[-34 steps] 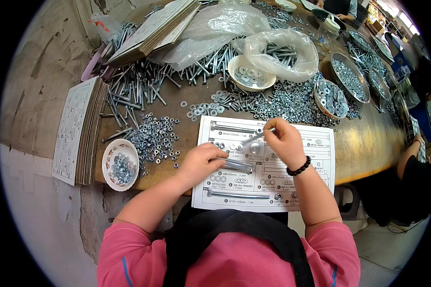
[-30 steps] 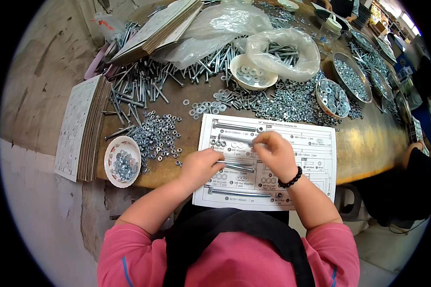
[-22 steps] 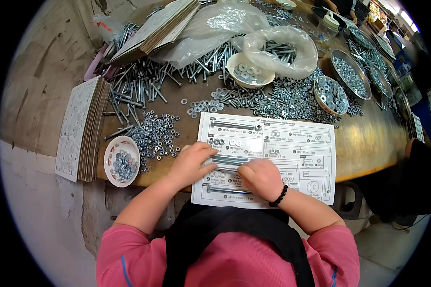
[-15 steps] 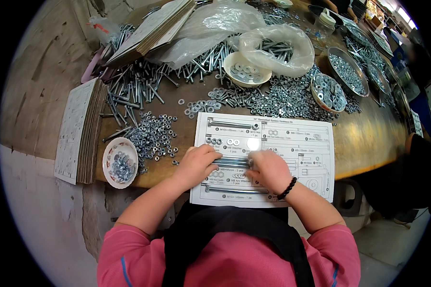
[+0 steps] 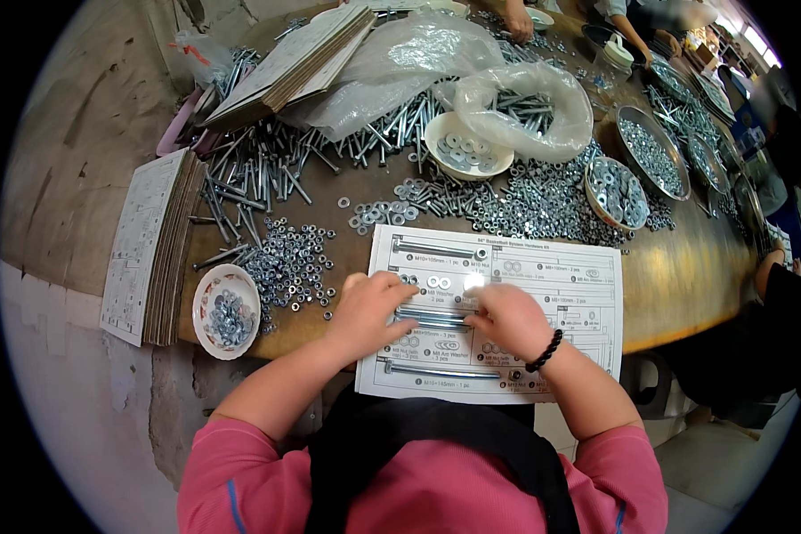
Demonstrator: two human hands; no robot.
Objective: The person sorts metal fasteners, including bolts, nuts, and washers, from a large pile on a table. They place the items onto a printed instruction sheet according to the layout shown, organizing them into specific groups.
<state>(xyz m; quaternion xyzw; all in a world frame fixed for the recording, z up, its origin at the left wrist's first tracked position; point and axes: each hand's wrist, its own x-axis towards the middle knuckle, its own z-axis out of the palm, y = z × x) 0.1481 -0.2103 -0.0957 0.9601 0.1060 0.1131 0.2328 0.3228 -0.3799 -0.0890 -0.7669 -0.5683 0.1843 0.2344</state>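
A white printed card (image 5: 587,374) with outline drawings of hardware lies in front of me at the table's edge. Across its middle, several long silver bolts (image 5: 432,319) rest side by side. My left hand (image 5: 369,311) closes round their left ends, thumb and fingers on either side. At the right ends, my right hand (image 5: 512,325), wearing a black bead bracelet, pinches with curled fingers. One long bolt (image 5: 436,249) with a nut (image 5: 481,254) lies higher on the card. Two washers (image 5: 439,282) sit below it. Another long bolt (image 5: 445,369) lies near the lower edge.
Loose nuts (image 5: 298,262) and a bowl of small parts (image 5: 228,311) are at left, beside stacked cards (image 5: 147,249). Beyond lie heaped bolts (image 5: 258,173), a washer bowl (image 5: 467,147), a plastic bag (image 5: 525,107) and metal trays (image 5: 654,151). Another person's hand (image 5: 517,20) shows at the far side.
The scene sits slightly lower in view. My hands stay at the bolts' ends, the right one shifted slightly. Another person's hand has come into view at the far side.
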